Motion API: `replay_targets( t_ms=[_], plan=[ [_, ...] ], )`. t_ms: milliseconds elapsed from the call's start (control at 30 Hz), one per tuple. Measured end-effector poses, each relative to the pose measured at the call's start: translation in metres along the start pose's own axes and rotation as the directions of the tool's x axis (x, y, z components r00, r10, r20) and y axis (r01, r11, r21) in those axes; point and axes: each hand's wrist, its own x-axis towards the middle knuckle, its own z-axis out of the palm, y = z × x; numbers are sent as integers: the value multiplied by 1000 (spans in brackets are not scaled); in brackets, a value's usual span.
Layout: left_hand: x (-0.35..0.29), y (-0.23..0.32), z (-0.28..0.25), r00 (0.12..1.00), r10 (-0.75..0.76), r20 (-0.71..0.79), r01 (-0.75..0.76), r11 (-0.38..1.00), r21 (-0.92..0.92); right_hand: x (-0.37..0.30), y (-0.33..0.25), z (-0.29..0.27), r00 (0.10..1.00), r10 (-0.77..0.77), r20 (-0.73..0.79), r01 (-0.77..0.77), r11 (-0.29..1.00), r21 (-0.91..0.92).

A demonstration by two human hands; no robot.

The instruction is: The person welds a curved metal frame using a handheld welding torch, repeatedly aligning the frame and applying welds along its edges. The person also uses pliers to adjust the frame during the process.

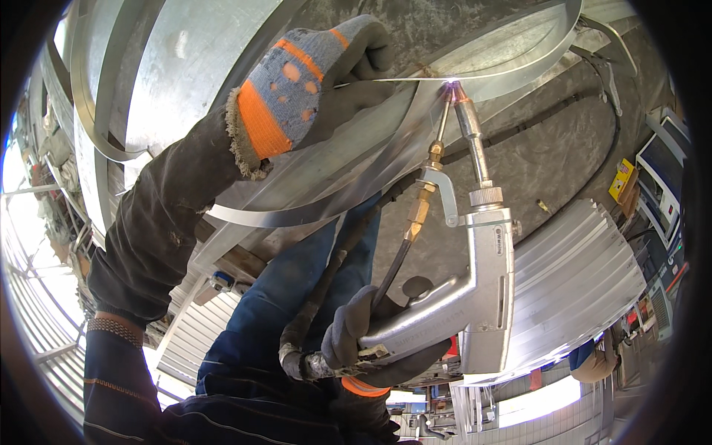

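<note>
My right hand [356,326], in a dark-palmed glove, is wrapped round the handle of a silver handheld welding gun [489,282]. A brass-fitted wire feed tube [421,204] runs beside its copper nozzle [461,96]. A small purple-white glow [452,83] shows at the nozzle tip, against a curved metal band [530,78]. My left hand [311,85], in a grey and orange glove, is closed to the left of the glow. From its fingers a thin, bright metal strip [408,79], seen edge-on, reaches the glow. The fingers partly hide its end.
More curved metal bands [96,111] stand at the left. A stack of ribbed sheet metal [578,274] lies at the right, with a yellow box [623,180] beyond it. A dark cable [604,156] curves across the floor. Another person's hand [595,365] appears at lower right.
</note>
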Motion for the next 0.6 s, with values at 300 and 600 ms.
replay_targets(
  t_ms=[300, 600],
  plan=[
    [-3, 1, 1, 999, 35, 15, -36, 991, 130, 3, -11, -9, 994, 68, 88, -64, 997, -42],
    [-5, 3, -7, 999, -22, 37, 24, 997, -69, -6, -7, 14, 958, 193, -212, -201, 979, -16]
  ],
)
